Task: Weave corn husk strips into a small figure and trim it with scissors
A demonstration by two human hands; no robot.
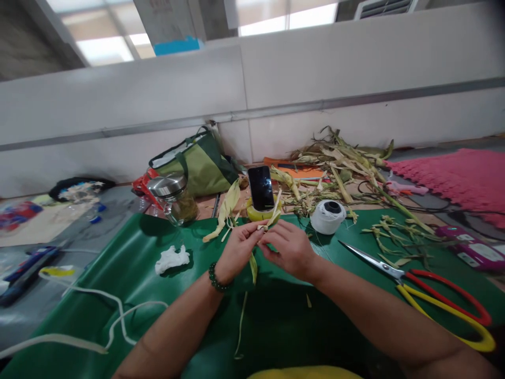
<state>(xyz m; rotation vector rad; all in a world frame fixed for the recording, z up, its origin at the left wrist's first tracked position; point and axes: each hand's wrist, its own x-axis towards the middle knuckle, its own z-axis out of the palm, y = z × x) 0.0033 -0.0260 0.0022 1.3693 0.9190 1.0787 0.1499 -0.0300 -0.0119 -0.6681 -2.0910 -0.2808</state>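
Over the green mat (165, 279), both hands meet at a corn husk strip (253, 268). My left hand (239, 250), a dark beaded bracelet at its wrist, pinches the strip between thumb and fingers. My right hand (292, 247) has its fingertips closed on the upper part of the same husk; the exact grip is partly hidden. Just beyond them a phone (261, 187) leans upright in a yellow holder (263, 212). A larger pale husk (228, 208) lies left of it. The white thread spool (327, 217) stands to the right of my right hand.
Scissors (394, 271) with red and yellow handles lie at right, near husk scraps (398, 234). Dried husks (339, 158) are heaped behind. A glass jar (175, 200), green bag (201, 163) and crumpled tissue (172, 259) are at left. A white cord (118, 302) crosses the mat.
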